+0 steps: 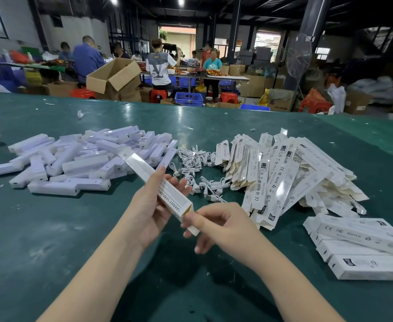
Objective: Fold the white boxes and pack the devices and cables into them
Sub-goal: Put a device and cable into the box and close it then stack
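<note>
Long narrow white box (pixel 160 185), printed text on its side, near end open with a flap hanging, held angled above the green surface (pixel 51 228). Right hand (pixel 216 225) grip pinches that near flap; left hand (pixel 153 205) fingers curled round the box's middle. Beyond: white cables (pixel 198 168) in the middle, devices (pixel 86 159) piled left, flat unfolded boxes (pixel 283 173) heaped right, folded boxes (pixel 362 247) stacked near right.

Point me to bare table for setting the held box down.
Bare green table lies left of the forearms, below the device pile. Crowded: cables and flat boxes ahead, folded boxes at right.
</note>
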### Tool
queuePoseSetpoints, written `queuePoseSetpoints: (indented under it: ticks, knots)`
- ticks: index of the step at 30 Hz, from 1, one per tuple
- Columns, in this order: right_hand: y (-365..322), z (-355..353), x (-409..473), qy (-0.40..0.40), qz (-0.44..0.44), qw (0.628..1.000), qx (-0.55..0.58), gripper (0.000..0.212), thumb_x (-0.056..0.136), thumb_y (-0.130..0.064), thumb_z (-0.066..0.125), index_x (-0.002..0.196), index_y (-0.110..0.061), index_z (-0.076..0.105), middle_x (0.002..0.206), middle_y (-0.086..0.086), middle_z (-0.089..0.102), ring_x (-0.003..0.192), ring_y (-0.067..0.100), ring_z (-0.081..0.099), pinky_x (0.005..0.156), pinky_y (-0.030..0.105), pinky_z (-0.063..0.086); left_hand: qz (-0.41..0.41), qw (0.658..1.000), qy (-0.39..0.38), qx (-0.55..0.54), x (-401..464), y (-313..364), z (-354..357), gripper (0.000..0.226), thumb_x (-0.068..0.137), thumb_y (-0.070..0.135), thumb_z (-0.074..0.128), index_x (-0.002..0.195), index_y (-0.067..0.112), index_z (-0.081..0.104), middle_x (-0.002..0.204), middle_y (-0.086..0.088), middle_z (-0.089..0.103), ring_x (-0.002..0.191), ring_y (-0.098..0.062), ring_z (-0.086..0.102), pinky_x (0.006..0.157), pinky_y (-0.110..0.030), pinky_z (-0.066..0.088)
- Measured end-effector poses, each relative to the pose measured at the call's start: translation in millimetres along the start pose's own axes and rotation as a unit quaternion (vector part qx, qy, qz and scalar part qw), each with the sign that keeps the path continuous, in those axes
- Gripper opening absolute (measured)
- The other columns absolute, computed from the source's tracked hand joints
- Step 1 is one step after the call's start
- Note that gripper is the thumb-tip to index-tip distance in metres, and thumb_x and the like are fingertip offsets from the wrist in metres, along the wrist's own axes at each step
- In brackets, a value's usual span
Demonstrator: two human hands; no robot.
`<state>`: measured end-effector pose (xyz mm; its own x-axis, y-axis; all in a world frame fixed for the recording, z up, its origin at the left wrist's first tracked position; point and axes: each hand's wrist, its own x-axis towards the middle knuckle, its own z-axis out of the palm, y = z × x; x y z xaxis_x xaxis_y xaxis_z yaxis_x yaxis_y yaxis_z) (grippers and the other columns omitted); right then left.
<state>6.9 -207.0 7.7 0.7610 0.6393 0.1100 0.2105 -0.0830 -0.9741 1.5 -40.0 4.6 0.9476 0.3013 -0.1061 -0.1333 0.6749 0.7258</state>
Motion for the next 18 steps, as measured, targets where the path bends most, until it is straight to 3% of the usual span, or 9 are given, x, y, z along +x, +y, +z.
queuePoseSetpoints:
  ticks: [3,6,9,13,18]
  knots:
    - [-3.9,-0.4,-1.4,-0.037,0.018,0.998,0.047,0.014,0.094,-0.012,0.063,0.084,-0.011,0.073,0.071,0.011,0.071,0.052,0.02,0.065,0.056,0.03,0.058,-0.004,1.0,0.0,0.02,2.5,-0.8,-2.3,0.033,0.077,0.037,0.069,0.092,0.01,0.058,0.072,-0.001,0.073,0.076,-0.02,0.074,0.076,-0.031,0.058]
    - [-5.9,-2.1,-2.3,-0.062,0.01,0.994,0.085,0.006,0.093,-0.002,0.062,0.089,-0.002,0.067,0.075,0.011,0.072,0.059,0.021,0.067,0.063,0.031,0.058,-0.009,1.0,-0.002,0.02,2.7,-1.1,-2.0,0.028,0.082,0.035,0.067,0.091,0.01,0.058,0.074,-0.002,0.074,0.077,-0.02,0.074,0.084,-0.033,0.054]
    - [-9.4,-2.4,-3.8,-0.076,-0.009,0.989,0.127,0.002,0.091,-0.005,0.063,0.089,-0.003,0.063,0.079,0.012,0.072,0.065,0.024,0.069,0.067,0.032,0.058,-0.013,1.0,-0.007,0.005,0.9,-1.2,-0.5,0.026,0.087,0.032,0.065,0.091,0.008,0.058,0.073,-0.002,0.073,0.077,-0.02,0.074,0.078,-0.033,0.058]
    - [-7.8,4.1,-2.7,-0.016,-0.03,0.991,0.13,0.005,0.094,-0.002,0.058,0.091,-0.004,0.055,0.074,0.014,0.071,0.059,0.025,0.067,0.062,0.034,0.059,-0.019,0.999,-0.006,-0.033,-2.5,1.6,0.9,0.024,0.09,0.027,0.065,0.09,0.005,0.058,0.073,-0.005,0.073,0.078,-0.022,0.074,0.062,-0.033,0.061]
    - [-3.5,6.5,0.1,0.04,-0.041,0.991,0.117,0.031,0.093,0.004,0.058,0.108,-0.002,0.032,0.06,0.012,0.064,0.052,0.028,0.063,0.054,0.032,0.055,-0.018,1.0,-0.011,-0.023,-5.0,-0.4,4.8,0.021,0.091,0.026,0.063,0.084,0.007,0.057,0.069,-0.004,0.071,0.077,-0.021,0.074,0.067,-0.034,0.061]
